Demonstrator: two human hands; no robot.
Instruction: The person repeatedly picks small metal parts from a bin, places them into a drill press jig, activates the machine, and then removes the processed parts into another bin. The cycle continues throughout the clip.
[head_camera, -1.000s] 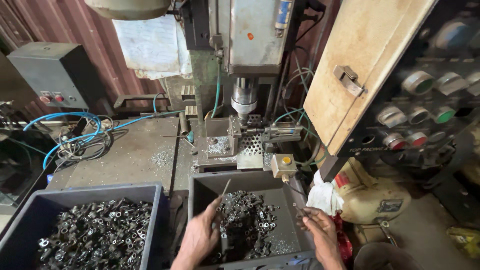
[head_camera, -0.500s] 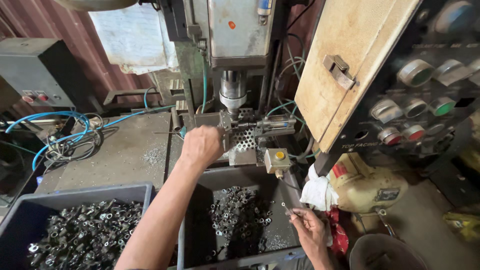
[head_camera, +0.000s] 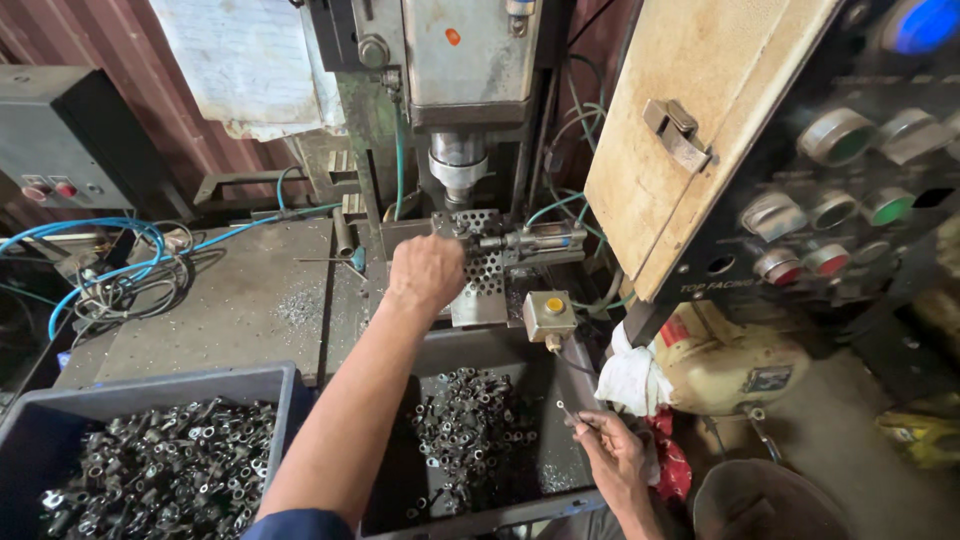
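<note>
**Desk:** Where do the hands sit at the drill press?

**Photographer:** The left hand (head_camera: 428, 272) reaches forward over the dark grey plastic bin of small metal fittings (head_camera: 470, 440), and rests closed against the perforated steel fixture plate (head_camera: 484, 262) directly under the grey drill spindle (head_camera: 458, 162). The fingers are curled together around whatever sits at the fixture; what they pinch is hidden behind the knuckles.

**Desk:** And the other one?

**Photographer:** The right hand (head_camera: 612, 455) hangs low, at the bin's near right corner, well apart from the fixture. Its fingertips are pressed together on a thin metal pin (head_camera: 568, 411), whose long axis points up and away toward the machine.

**Desk:** So which hand is nearer the work?

**Photographer:** The left, clearly; it touches the fixture. The fixture lies up and to the left of the right hand, past the small grey switch box with a yellow button (head_camera: 548, 314).

**Desk:** Anything else in frame?

**Photographer:** A second dark bin heaped with similar fittings (head_camera: 150, 470) at lower left, coiled blue hoses (head_camera: 110, 260), and a white rag (head_camera: 632, 378).
</note>
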